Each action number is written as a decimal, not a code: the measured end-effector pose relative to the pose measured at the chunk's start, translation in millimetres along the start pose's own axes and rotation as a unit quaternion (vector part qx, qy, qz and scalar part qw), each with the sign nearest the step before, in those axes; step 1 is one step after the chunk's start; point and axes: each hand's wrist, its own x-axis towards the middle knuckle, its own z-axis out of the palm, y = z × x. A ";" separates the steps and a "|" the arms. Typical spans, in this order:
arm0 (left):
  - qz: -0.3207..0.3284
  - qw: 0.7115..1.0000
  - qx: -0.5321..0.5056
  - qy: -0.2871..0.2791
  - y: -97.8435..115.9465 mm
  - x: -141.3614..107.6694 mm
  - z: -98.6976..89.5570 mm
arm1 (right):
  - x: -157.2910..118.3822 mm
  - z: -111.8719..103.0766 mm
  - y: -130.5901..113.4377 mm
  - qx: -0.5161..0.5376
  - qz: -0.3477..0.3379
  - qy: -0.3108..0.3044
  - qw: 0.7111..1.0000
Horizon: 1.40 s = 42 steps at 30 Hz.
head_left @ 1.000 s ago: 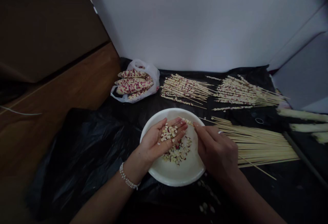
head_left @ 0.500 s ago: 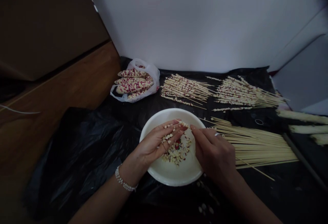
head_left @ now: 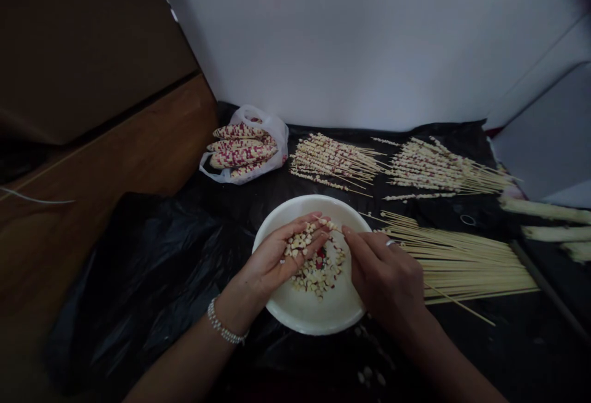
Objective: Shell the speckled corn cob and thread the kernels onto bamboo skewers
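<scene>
My left hand [head_left: 272, 260] is palm up over a white bowl [head_left: 316, 324], fingers stretched out and slightly cupped around a small heap of loose corn kernels [head_left: 299, 242]. Between the thumb and fingers of my right hand [head_left: 385, 264] is a thin bamboo skewer [head_left: 338, 229]. Its far end, with several pale kernels threaded on it, lies by my left fingertips. More cream and dark red kernels [head_left: 318, 280] cover the bowl's bottom beneath my left hand.
Speckled corn cobs [head_left: 242, 155] sit in a plastic bag [head_left: 279, 135] at the back left. Two piles of kernel-laden skewers [head_left: 330, 158] lie behind the bowl. Bare skewers [head_left: 471, 261] and stripped cobs [head_left: 554, 211] are at right. Black plastic sheeting [head_left: 152, 286] lies underneath.
Many more kernels now show heaped in my left palm, where only a few lay along the fingers before. My right hand and the skewer have hardly moved.
</scene>
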 end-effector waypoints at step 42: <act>0.130 0.972 0.197 -0.002 -5.1 -7.3 -7.5 | -3.3 -2.5 -5.6 -0.043 -0.025 -0.047 0.998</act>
